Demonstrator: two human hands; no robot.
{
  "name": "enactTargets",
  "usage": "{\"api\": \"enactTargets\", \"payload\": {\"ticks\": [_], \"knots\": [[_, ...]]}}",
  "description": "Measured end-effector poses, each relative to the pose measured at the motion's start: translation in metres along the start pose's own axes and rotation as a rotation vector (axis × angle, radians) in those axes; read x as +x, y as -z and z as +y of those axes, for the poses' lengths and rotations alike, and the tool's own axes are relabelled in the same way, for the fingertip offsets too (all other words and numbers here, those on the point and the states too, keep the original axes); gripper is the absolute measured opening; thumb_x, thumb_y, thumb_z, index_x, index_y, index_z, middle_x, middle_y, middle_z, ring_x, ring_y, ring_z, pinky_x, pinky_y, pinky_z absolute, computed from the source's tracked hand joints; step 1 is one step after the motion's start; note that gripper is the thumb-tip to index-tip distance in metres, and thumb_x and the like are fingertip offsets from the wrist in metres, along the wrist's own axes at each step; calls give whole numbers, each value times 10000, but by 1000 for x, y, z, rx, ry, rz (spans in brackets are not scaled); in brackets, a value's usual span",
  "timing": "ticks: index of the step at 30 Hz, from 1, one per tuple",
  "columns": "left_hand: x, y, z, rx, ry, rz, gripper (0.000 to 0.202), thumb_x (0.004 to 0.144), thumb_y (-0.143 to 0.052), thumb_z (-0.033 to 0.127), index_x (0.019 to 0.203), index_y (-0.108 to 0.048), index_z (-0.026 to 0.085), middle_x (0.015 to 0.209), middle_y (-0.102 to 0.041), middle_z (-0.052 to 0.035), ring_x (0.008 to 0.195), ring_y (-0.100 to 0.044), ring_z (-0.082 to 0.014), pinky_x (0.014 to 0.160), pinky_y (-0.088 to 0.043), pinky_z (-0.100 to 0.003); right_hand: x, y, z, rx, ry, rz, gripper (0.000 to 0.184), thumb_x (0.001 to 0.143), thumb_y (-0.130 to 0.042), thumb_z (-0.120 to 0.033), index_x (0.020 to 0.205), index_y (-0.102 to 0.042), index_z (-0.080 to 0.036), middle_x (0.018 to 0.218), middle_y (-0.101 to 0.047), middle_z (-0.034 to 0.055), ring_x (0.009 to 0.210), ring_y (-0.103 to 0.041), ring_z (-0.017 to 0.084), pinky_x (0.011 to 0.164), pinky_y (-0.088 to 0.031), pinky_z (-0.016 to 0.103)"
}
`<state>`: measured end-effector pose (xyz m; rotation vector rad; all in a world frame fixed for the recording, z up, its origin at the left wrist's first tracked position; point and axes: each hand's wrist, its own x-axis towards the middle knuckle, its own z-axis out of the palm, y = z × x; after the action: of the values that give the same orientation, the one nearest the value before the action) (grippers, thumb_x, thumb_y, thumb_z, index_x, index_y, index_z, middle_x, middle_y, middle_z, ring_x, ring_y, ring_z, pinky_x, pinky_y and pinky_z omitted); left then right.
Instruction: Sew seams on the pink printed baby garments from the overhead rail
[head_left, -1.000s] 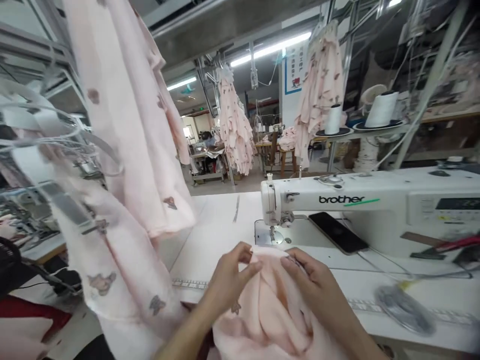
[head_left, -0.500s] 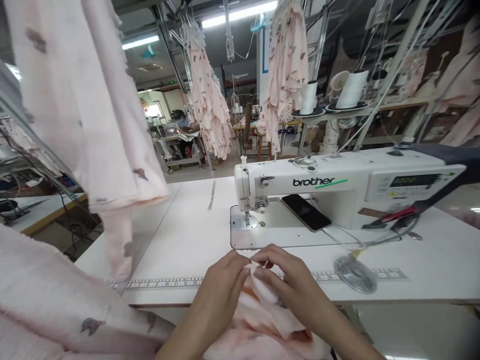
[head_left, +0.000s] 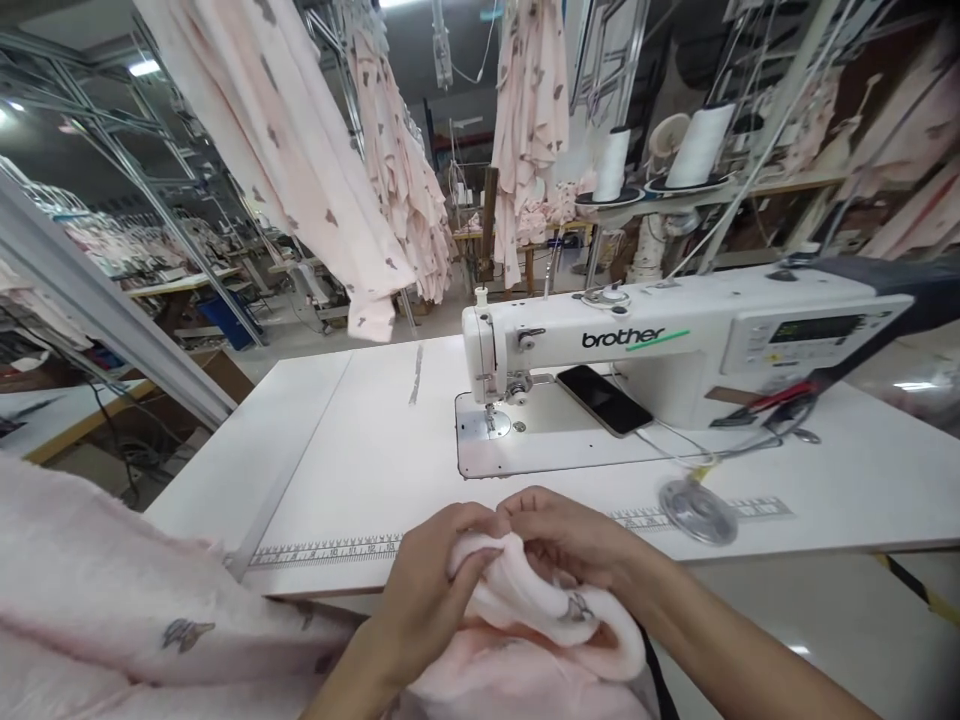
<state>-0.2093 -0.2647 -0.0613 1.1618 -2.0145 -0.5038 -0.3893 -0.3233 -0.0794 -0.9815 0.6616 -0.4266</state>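
Note:
A pale pink fleecy garment (head_left: pixel 525 665) with small grey printed figures lies bunched near my body at the table's front edge. My left hand (head_left: pixel 442 570) pinches a folded edge of it between thumb and fingers. Close against it, my right hand (head_left: pixel 559 535) grips the same edge, its fingers curled and partly hidden by the cloth. Both hands are in front of the white sewing machine (head_left: pixel 637 340), away from its needle. More pink fleece cloth (head_left: pixel 112 600) spreads over the lower left.
A phone (head_left: pixel 604 398) rests on the machine bed, with a cable running right. A clear round disc (head_left: pixel 697 510) lies over the ruler strip (head_left: pixel 330 550) on the white table (head_left: pixel 315 480). Pink garments (head_left: pixel 300 150) hang at upper left; thread cones (head_left: pixel 701 145) stand behind.
The cloth between my hands is lifted and folded over more, showing a larger loop at right. The hanging garment at left has swung up and away. My view has shifted slightly.

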Motion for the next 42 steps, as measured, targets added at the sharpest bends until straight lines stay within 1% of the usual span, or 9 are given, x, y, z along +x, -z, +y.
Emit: {"api": "enactTargets", "payload": {"ticks": [7,13,16,19,25,29,33,38,42], "knots": [[0,2,-10,120,-145,-7,386,892,-470,160,1251,-430,295,1033,-660,26,896,-616,-98,772,-476,-184,-1,-14,9,137,40,31,240,689,-692,-316,682,-528,-141,503,-442,-62,424,-356,42,392,-222,163],[1,-4,-13,134,105,92,215,911,-427,226,1106,-512,257,1014,-646,5,934,-610,-126,806,-472,-227,-23,-29,5,-452,437,413,216,877,-469,-400,870,-548,-199,766,-581,-2,670,-516,130,607,-393,232],[2,-10,-12,168,138,127,225,918,-394,244,1104,-522,246,1027,-635,-15,923,-608,-140,787,-473,-245,-29,-39,11,-817,423,606,113,813,-565,-329,844,-534,-224,704,-567,-25,596,-477,135,555,-340,238],[6,-8,-9,115,184,99,259,922,-394,264,1152,-511,255,1047,-619,-18,947,-590,-142,804,-463,-246,-29,-40,13,-961,477,609,159,897,-424,-286,803,-533,-217,677,-548,-20,579,-459,135,552,-310,245],[22,11,-5,-144,299,-219,325,925,-379,367,1178,-566,284,922,-553,-27,830,-560,-143,741,-479,-255,-26,-17,-3,-805,449,317,256,938,-383,-276,759,-549,-198,639,-492,-41,592,-436,121,572,-313,232],[30,14,-8,-261,375,-261,303,904,-400,406,1066,-605,253,994,-549,-34,653,-519,-103,524,-441,-207,-19,-4,-8,-661,490,227,290,945,-389,-343,797,-580,-183,724,-530,-24,671,-466,129,614,-337,230],[50,12,-18,-391,501,-284,253,851,-495,413,908,-578,180,706,-539,9,527,-444,-83,441,-350,-180,-9,7,-12,-692,457,381,315,931,-407,-383,757,-570,-177,657,-497,-33,638,-450,126,582,-322,229],[87,6,-45,-508,437,-299,236,793,-576,367,852,-562,139,760,-551,-3,671,-502,-100,573,-381,-181,13,29,-19,-814,482,579,253,887,-458,-351,729,-574,-190,672,-549,-33,652,-493,139,586,-331,232],[111,-12,-80,-193,400,-269,221,778,-538,339,862,-588,141,807,-606,-28,725,-553,-150,619,-420,-229,43,50,-19,-1019,321,730,203,869,-452,-351,846,-607,-223,702,-605,-25,674,-541,157,582,-333,233]]}}
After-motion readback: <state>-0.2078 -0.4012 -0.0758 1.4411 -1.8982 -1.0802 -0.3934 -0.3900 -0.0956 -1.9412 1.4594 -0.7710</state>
